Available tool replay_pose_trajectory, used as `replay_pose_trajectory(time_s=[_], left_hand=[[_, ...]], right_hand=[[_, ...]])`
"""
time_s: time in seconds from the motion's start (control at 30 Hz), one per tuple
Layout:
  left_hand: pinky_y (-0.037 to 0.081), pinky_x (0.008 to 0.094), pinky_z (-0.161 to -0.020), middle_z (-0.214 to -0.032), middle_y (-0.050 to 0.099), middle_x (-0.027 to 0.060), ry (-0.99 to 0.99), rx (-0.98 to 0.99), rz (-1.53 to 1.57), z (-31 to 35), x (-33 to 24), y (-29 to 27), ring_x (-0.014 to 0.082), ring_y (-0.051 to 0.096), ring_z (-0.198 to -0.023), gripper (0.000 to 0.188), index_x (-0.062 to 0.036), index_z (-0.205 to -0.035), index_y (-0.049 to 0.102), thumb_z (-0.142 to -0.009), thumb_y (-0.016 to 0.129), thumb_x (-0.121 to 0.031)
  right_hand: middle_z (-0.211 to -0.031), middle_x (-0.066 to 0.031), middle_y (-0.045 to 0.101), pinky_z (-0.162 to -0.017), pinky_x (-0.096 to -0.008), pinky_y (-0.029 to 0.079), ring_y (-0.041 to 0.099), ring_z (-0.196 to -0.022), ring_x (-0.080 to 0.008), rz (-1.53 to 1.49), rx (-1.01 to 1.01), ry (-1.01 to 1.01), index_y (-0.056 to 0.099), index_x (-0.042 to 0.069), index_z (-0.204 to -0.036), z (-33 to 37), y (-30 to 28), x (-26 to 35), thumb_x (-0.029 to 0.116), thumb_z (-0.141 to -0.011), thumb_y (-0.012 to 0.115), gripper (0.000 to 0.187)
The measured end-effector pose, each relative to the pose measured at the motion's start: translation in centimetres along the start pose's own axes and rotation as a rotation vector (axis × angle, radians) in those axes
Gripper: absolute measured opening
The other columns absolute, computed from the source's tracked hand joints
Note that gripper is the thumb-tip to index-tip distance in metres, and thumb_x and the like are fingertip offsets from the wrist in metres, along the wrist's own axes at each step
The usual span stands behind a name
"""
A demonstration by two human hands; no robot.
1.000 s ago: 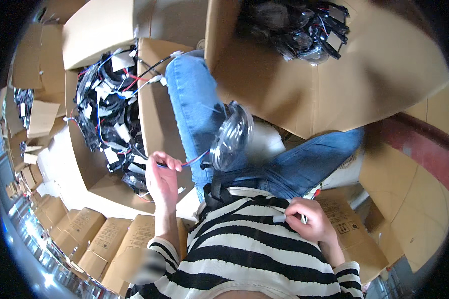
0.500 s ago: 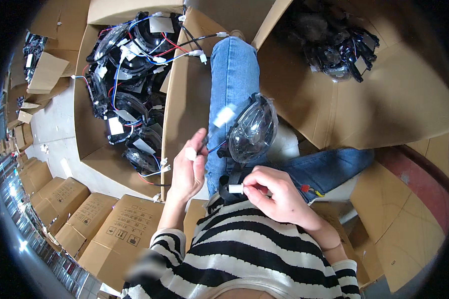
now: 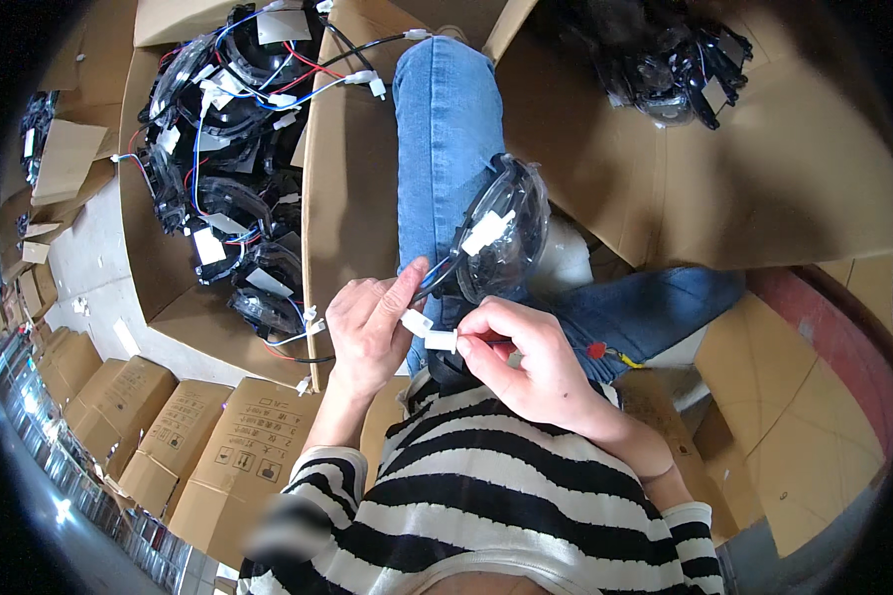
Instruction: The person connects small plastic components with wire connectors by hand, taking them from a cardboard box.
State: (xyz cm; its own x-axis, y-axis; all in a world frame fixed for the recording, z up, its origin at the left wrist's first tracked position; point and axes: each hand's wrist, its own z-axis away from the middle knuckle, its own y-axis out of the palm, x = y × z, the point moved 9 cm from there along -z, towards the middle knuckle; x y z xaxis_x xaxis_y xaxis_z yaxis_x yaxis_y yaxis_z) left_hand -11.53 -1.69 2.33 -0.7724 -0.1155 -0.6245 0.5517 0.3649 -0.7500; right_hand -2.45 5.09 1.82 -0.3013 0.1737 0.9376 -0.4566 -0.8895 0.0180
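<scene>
A clear-lensed headlight [image 3: 518, 253] with a black housing rests on my bent leg, a white paper tag [image 3: 488, 233] hanging over its lens. Its dark and blue wires [image 3: 437, 276] run back to my left hand [image 3: 369, 322], which is closed round them with a white plug connector [image 3: 416, 322] sticking out at the fingers. My right hand [image 3: 521, 355] pinches a second white connector [image 3: 441, 341] between thumb and forefinger. The two connectors are end to end; whether they are joined I cannot tell. A red and yellow wire end [image 3: 599, 351] shows beyond my right hand.
To the left stands an open carton [image 3: 313, 198] full of wired black headlights [image 3: 233, 203]. A larger open carton [image 3: 704, 213] at the right holds several more lamps [image 3: 680, 79]. Closed cardboard boxes [image 3: 253, 446] line the lower left.
My left hand has come in toward the right hand, bringing its connector up to the other one. The paper tag has swung over the lens. The whole view has shifted slightly.
</scene>
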Motion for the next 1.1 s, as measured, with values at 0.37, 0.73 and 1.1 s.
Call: replay_pose_trajectory(time_s=[0.37, 0.73, 1.1], left_hand=[[0.033, 0.0275, -0.045, -0.057, 0.046, 0.0015, 0.025, 0.086, -0.119, -0.2, -0.7, 1.7, 0.0154, 0.045, -0.047, 0.051, -0.0054, -0.109, 0.054, -0.059, 0.064, -0.002], [0.034, 0.0272, -0.044, -0.052, 0.042, 0.0019, 0.056, 0.154, 0.031, -1.4, -1.4, 2.7, 0.0157, 0.043, -0.044, 0.042, -0.0037, -0.107, 0.055, -0.065, 0.062, -0.002], [0.038, 0.0254, -0.05, -0.068, 0.059, 0.0088, -0.378, 0.3, 0.961, 0.9, 0.1, 3.9, 0.0134, 0.051, -0.053, 0.02, 0.0017, -0.093, 0.06, -0.074, 0.053, -0.003]], right_hand=[[-0.058, -0.0094, 0.048, -0.047, -0.0339, 0.04, 0.052, -0.051, -0.0246, 0.3, -0.231, -0.143, 0.045, 0.003, -0.068, 0.8, -2.6, 0.4, 0.004, -0.07, 0.057, 0.012], [-0.063, -0.0088, 0.05, -0.047, -0.0284, 0.039, 0.05, -0.052, -0.0201, 0.083, -0.21, -0.048, 0.05, 0.001, -0.077, 1.7, -3.4, -1.9, 0.001, -0.073, 0.055, 0.006], [-0.068, -0.0035, 0.05, -0.049, -0.0191, 0.034, 0.043, -0.054, -0.0067, -0.174, -0.142, -0.004, 0.053, -0.002, -0.077, 3.3, -7.5, -1.0, -0.002, -0.075, 0.055, 0.003]])
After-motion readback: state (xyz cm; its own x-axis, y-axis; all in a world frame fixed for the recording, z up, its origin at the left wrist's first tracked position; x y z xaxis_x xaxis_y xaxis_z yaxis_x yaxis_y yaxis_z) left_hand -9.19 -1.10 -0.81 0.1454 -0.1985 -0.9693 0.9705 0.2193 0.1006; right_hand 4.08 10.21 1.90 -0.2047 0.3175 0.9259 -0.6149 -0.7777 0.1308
